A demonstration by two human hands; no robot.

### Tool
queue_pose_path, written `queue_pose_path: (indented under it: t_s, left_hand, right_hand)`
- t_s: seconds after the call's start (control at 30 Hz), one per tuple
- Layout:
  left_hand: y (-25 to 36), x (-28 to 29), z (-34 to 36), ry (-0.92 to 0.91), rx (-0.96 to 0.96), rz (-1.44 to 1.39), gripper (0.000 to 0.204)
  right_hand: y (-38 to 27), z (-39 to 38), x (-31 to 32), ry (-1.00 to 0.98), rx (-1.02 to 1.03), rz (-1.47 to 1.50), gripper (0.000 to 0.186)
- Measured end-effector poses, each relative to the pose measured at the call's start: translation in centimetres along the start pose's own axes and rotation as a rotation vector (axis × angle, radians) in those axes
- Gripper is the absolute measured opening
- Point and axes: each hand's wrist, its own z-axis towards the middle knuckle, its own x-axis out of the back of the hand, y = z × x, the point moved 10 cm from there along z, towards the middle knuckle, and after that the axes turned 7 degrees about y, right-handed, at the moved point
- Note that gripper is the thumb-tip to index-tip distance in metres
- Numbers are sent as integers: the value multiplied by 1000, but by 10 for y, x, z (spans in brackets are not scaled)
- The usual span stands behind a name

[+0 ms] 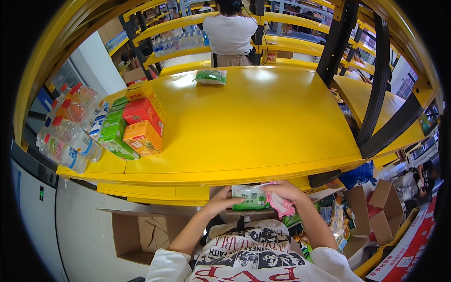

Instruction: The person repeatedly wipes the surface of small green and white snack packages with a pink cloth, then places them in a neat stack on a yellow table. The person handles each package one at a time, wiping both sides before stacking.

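Observation:
Just below the front edge of the yellow shelf (249,127), I hold a green and white soft plastic packet (251,201) upright. My left hand (221,201) grips its left side, thumb across the front. At the packet's upper right corner is my right hand (285,190), its fingers closed round a pink and white cloth (282,207) that hangs down against the packet. Some of the right fingers are hidden, so whether they also pinch the packet is unclear. A similar green packet (210,77) lies flat near the shelf's far edge.
Drink cartons (143,136) and clear bottles (75,136) stand at the shelf's left end. Black uprights (376,84) frame its right. Below are an open cardboard box (141,235) and bagged goods (336,221). Beyond the shelf, a person in white (230,35) faces away.

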Motion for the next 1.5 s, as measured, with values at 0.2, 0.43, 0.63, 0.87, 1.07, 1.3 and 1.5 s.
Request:
queue_pose_path:
  t_s: [0.2, 0.43, 0.63, 0.87, 1.07, 1.3, 1.5]
  left_hand:
    - [-16, 1, -14, 111, -68, -18, 42]
    - [-40, -7, -28, 192, -74, -67, 39]
    - [-33, -5, -31, 213, -121, -68, 29]
    - [-37, 0, -31, 227, -87, -19, 28]
    - [-48, -5, -47, 193, -36, -9, 28]
    - [0, -27, -67, 206, -62, -275, 24]
    - [39, -58, -96, 94, 15, -653, 32]
  right_hand:
    - [38, -13, -15, 11, -157, 97, 16]
    - [63, -37, -17, 19, -279, -434, 56]
    - [42, -45, -25, 21, -275, -625, 56]
    - [26, -47, -43, -44, -130, -820, 53]
    - [47, -69, -46, 3, -284, -750, 52]
    - [34, -76, -32, 176, -209, -157, 39]
    - [-87, -103, 4, 195, 130, 399, 41]
